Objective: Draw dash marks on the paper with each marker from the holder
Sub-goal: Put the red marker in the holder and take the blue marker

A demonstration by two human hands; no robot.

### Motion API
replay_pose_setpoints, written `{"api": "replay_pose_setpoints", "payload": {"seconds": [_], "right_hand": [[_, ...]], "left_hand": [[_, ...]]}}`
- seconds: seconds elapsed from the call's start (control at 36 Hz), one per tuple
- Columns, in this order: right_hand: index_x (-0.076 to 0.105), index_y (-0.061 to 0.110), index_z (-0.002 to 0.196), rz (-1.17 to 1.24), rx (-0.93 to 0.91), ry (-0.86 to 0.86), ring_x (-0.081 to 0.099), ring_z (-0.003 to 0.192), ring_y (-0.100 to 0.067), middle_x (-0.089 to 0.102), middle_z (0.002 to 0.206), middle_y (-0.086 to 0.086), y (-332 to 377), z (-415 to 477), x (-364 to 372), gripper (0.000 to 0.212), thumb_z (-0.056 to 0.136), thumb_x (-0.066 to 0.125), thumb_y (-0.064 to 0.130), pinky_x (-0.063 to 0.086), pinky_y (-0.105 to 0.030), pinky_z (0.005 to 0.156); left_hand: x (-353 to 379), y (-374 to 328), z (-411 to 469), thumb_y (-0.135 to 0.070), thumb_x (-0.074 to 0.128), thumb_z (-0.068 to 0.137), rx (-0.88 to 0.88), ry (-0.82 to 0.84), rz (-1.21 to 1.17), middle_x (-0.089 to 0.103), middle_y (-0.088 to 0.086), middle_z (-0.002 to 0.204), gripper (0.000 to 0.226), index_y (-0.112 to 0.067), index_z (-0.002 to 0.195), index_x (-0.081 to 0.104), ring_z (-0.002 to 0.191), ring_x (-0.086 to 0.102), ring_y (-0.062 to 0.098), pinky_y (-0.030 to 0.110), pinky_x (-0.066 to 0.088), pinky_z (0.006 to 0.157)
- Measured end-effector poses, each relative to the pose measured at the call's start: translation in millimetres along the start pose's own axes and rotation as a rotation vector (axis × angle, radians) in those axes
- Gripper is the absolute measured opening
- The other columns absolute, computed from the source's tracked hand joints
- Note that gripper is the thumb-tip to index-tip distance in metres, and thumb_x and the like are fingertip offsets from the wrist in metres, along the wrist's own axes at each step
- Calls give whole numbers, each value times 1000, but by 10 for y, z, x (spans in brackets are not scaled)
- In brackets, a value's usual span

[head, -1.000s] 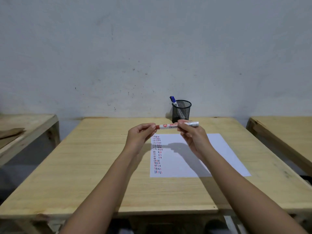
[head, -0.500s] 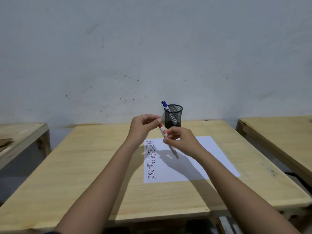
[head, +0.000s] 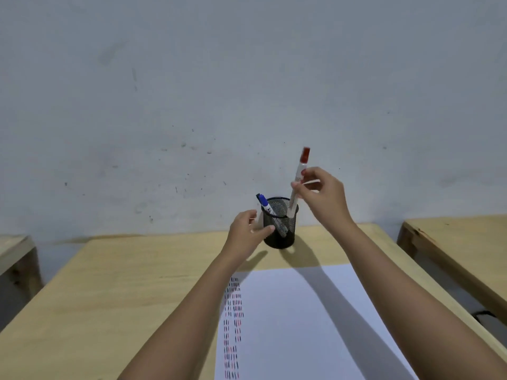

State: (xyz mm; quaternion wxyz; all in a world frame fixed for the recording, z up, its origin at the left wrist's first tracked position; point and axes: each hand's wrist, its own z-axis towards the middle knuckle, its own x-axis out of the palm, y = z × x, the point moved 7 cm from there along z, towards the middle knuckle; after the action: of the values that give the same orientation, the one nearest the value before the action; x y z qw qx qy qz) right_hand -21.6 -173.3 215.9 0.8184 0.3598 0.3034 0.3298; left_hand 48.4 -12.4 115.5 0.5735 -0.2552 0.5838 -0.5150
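Observation:
A black mesh holder stands at the back of the wooden table. My right hand pinches a red-capped white marker, held almost upright, its lower end inside the holder's right rim. A blue-capped marker leans out of the holder's left side. My left hand curls against the holder's left wall, thumb on the mesh. The white paper lies in front of the holder, with columns of red, blue and dark dash marks down its left edge.
The wooden table backs onto a pale wall. Another wooden table stands to the right across a narrow gap, and a third table's corner shows at the far left.
The red marker went from low over the paper to upright with its end in the holder. My left hand let go of it and moved to the holder's side. The camera came closer.

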Motion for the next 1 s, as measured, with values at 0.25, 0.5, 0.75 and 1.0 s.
{"api": "replay_pose_setpoints", "payload": {"seconds": [0.25,0.5,0.75,1.0], "right_hand": [[65,10,88,-191,32,131,61,74,-17,63,80,-3,-591,326,431,12,77,69,7,48,-23,76],[68,12,87,-401,40,393,64,80,-18,67,81,-5,-818,333,741,15,73,66,6,50,-25,75],[67,9,86,-289,29,280,62,76,-15,69,86,-6,-758,260,689,11,75,66,7,45,-11,65],[67,10,89,-241,-51,296,64,75,-15,69,83,-4,-698,117,814,15,77,71,18,52,-22,71]], "left_hand": [[342,213,385,-24,81,61,2,72,-181,68,-2,111,46,-30,102,61,108,62,17,46,50,96],[429,387,436,-27,82,56,-66,101,-336,65,5,114,62,-21,112,55,105,65,20,50,52,93],[449,418,447,-11,79,70,-20,105,-319,65,4,110,52,-14,116,54,100,66,16,31,54,88],[416,424,511,-17,78,72,5,85,-289,65,2,116,58,-12,123,51,102,65,11,24,53,87]]}}
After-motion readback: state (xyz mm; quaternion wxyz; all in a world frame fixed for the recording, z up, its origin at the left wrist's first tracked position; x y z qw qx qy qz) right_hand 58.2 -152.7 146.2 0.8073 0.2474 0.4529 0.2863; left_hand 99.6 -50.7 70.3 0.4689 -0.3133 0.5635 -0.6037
